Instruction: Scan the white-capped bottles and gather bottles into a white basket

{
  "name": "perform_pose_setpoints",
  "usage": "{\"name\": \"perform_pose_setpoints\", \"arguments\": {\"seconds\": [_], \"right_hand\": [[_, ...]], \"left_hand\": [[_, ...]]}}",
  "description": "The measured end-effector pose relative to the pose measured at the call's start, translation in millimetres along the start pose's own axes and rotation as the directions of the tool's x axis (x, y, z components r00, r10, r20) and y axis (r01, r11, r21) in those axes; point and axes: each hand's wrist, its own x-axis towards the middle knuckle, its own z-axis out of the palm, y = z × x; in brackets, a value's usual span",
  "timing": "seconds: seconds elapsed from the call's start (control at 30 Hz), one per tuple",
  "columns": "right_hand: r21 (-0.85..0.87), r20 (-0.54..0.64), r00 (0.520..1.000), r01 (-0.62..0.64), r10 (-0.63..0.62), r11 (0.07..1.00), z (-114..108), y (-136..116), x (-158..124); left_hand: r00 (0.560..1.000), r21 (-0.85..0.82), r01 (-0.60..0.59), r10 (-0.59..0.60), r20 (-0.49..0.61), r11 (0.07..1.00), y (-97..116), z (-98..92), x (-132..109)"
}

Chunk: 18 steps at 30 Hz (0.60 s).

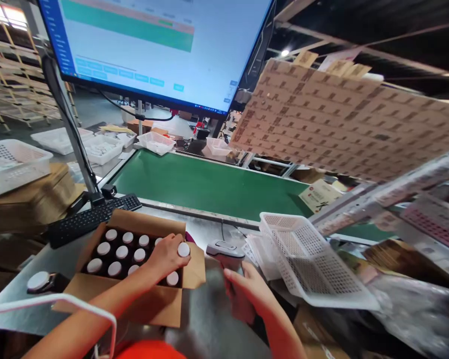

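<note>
An open cardboard box [153,301] holds several dark bottles with white caps [114,269] in rows. My left hand [168,259] is over the box's right side, its fingers closed around a white-capped bottle [183,250] raised near the right flap. To the right of the box, my right hand [249,286] grips the handle of a grey handheld scanner [225,251], whose head points up and left. Another white-capped bottle [39,282] lies on the metal table [209,319], left of the box.
A black keyboard [93,219] sits behind the box, under a large monitor [145,50]. Beyond the table runs a green conveyor [202,184]. A white basket [314,264] stands right of the scanner. A white cable [60,297] crosses the lower left.
</note>
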Motion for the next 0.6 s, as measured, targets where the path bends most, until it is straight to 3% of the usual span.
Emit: {"name": "perform_pose_setpoints", "arguments": {"seconds": [0.1, 0.23, 0.3, 0.4, 0.5, 0.6], "right_hand": [[0.029, -0.021, 1.0, 0.004, -0.003, 1.0, -5, 11, -9], [0.032, -0.019, 1.0, -0.003, 0.004, 0.999, -8, 22, -16], [0.038, -0.026, 1.0, -0.001, 0.002, 0.999, -8, 26, -16], [0.055, -0.037, 0.999, 0.011, -0.009, 0.998, -7, 32, -13], [0.057, -0.038, 0.999, 0.005, -0.002, 0.998, -6, 38, -10], [0.011, -0.014, 1.0, 0.003, -0.003, 1.0, -5, 43, -9]], "left_hand": [[0.996, 0.045, -0.029, 0.025, 0.088, 0.999, 1, 3.3, -9], [0.997, 0.028, 0.074, -0.074, 0.007, 0.997, -20, 1.6, -6], [0.996, 0.086, 0.07, -0.075, 0.049, 0.994, -32, 3.9, 0], [0.984, 0.194, 0.042, -0.074, 0.16, 0.98, -39, 21.8, -3], [0.981, 0.262, 0.057, -0.103, 0.165, 0.963, -32, 48.4, -24], [0.963, 0.316, 0.115, -0.183, 0.196, 0.942, -24, 63.2, -37]]}}
